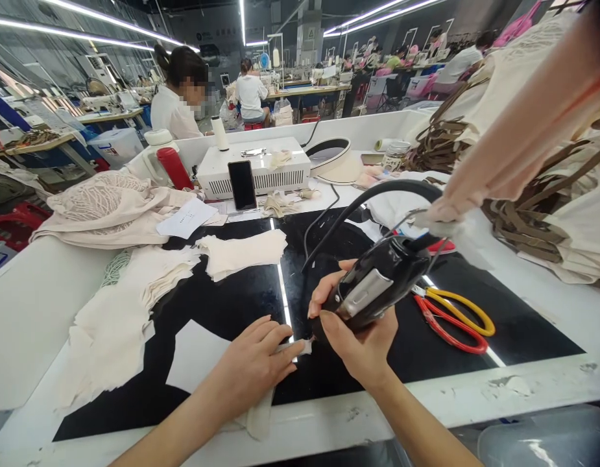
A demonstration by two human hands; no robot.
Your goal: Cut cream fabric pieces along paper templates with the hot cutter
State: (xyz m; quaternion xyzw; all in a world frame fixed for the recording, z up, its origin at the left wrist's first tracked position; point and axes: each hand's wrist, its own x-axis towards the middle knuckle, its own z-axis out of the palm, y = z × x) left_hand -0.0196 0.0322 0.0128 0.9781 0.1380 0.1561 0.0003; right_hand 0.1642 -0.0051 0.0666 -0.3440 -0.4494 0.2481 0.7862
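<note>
My right hand is wrapped round a black handheld power tool, with a long silver lever on its side and a thick black cable at its top. The tool's working end points down toward the black tabletop; my fingers hide its tip. Beside it, my left hand pinches a small piece of pale fabric, its end close to the tool's tip. More cream fabric hangs below my left wrist at the table's front edge. A white sheet lies partly under my left forearm.
Scissors with red and yellow handles lie to the right. Cream fabric pieces are stacked ahead, with others at left. A phone leans on a white vented box. A blurred pinkish shape crosses the upper right.
</note>
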